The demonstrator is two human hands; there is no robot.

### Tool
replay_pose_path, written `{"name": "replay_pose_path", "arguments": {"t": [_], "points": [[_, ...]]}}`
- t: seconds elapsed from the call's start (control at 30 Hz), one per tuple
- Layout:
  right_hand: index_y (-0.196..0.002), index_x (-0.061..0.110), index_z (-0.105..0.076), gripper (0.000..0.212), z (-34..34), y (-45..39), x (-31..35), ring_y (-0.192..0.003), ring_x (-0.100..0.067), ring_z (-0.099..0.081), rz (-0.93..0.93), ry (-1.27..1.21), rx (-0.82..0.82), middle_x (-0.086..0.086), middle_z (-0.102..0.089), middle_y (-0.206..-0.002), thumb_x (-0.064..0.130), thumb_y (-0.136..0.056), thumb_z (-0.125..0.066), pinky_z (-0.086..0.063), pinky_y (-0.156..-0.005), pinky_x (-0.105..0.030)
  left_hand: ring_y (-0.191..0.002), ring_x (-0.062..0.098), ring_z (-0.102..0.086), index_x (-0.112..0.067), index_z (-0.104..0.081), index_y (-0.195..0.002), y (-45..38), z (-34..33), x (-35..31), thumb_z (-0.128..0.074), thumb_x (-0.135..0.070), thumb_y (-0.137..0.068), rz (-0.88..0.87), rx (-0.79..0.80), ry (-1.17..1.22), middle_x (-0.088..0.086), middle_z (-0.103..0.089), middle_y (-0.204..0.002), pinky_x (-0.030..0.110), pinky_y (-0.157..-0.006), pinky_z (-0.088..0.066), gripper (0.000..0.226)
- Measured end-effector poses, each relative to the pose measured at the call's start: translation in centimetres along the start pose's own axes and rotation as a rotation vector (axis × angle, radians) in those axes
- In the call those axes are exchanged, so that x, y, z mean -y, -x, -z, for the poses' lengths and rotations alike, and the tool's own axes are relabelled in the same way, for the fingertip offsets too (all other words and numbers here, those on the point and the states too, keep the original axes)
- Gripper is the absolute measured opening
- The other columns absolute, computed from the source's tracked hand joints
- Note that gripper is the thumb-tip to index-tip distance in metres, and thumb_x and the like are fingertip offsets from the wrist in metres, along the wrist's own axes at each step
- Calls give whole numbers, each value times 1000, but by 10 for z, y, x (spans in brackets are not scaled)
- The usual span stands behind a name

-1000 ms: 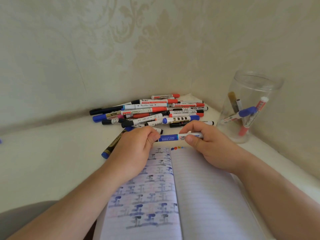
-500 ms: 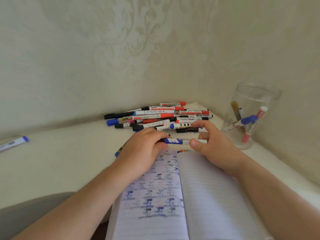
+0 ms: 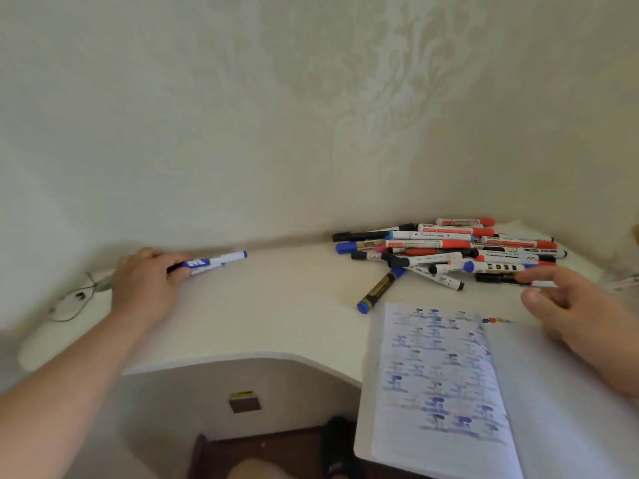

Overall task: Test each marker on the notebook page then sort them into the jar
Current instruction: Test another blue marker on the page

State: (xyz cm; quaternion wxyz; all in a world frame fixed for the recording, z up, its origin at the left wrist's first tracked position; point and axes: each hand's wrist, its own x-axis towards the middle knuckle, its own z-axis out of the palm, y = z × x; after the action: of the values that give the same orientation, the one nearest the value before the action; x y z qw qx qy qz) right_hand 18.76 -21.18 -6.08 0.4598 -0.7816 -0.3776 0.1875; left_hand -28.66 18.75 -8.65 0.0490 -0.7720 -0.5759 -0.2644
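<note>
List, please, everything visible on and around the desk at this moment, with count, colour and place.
blue marker: one, white with blue ends, far left, held by left hand.
marker pile: many, red, blue, black, against the back wall.
gold-banded marker: one, blue ends, apart before the pile.
notebook: one, open, blue test marks, front right.
desk: one, cream.
cable: one, thin, far left.
left hand: grips the blue marker.
right hand: fingers straight, above the notebook's top.

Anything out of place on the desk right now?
Yes. The left hand grips a blue marker far out at the left, beside another marker lying there, away from the marker pile and notebook. The jar is not in view.
</note>
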Motion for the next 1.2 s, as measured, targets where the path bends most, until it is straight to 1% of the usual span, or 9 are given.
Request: {"name": "replay_pose_path", "arguments": {"t": [0.17,0.37,0.43,0.5,0.63,0.83,1.0,1.1,1.2], "points": [[-115,38,-65,101,2,2,5,-48,-18,-35,-33,-104,27,1,-45,-56,106,-40,-62,-30,-42,-25,-112,34,-52,-43,-73,-115,0,-5,7,-77,-48,-86,-4,72,-31,0,-68,-116,43,-98,-40,30],[-111,35,-67,99,-3,8,12,-47,-13,-36,-24,-171,38,7,-45,-55,103,-39,-67,-31,-41,-19,-115,26,-50,-47,-71,-106,20,4,-80,-72,-50,-84,-141,94,130,-13,-63,-112,37,-102,-36,22],[-109,36,-67,97,-5,11,16,-48,-13,-37,-24,-190,47,8,-46,-55,103,-39,-66,-32,-42,-19,-105,18,-57,-44,-72,-98,32,4,-132,-66,-57,-86,-248,189,223,-18,-64,-101,36,-95,-43,19],[-109,38,-67,96,-7,13,18,-50,-14,-38,-21,-207,47,7,-47,-57,104,-39,-65,-33,-45,-22,-93,11,-60,-41,-71,-95,49,7,-186,-58,-69,-84,-289,362,328,-18,-65,-93,34,-86,-50,33],[-109,36,-68,93,-10,13,18,-52,-15,-37,-10,-243,22,7,-48,-58,102,-43,-65,-31,-52,-26,-98,13,-58,-36,-62,-114,74,3,-260,-52,-80,-85,-443,598,178,-11,-59,-105,36,-85,-52,53],[-104,34,-69,33,-14,7,10,-55,-17,-34,52,-261,-20,6,-45,-59,61,-85,-63,-27,-56,-31,-92,20,-62,-26,-66,-102,65,36,-265,-56,-48,-92,-444,673,-101,-2,-66,-103,32,-78,-53,26],[-107,29,-69,14,-14,3,3,-52,-15,-34,84,-249,-2,9,-44,-55,40,-100,-62,-28,-51,-28,-58,11,-62,-26,-72,-86,35,97,-253,-75,-28,-87,-325,649,424,-5,-70,-66,27,-61,-48,4],[-103,38,-70,19,-15,0,0,-56,-16,-38,120,-207,-2,2,-43,-62,52,-90,-67,-31,-55,-30,-54,6,-53,-23,-74,-89,32,108,-277,-82,-29,-84,-337,456,786,-13,-58,-57,24,-59,-44,11],[-105,44,-71,36,-14,-1,-2,-59,-16,-39,157,-230,46,0,-42,-67,65,-76,-66,-34,-59,-32,-59,13,-44,-22,-74,-86,44,100,-317,-79,-51,-71,-347,452,1065,-9,-50,-61,32,-63,-37,33]]}}
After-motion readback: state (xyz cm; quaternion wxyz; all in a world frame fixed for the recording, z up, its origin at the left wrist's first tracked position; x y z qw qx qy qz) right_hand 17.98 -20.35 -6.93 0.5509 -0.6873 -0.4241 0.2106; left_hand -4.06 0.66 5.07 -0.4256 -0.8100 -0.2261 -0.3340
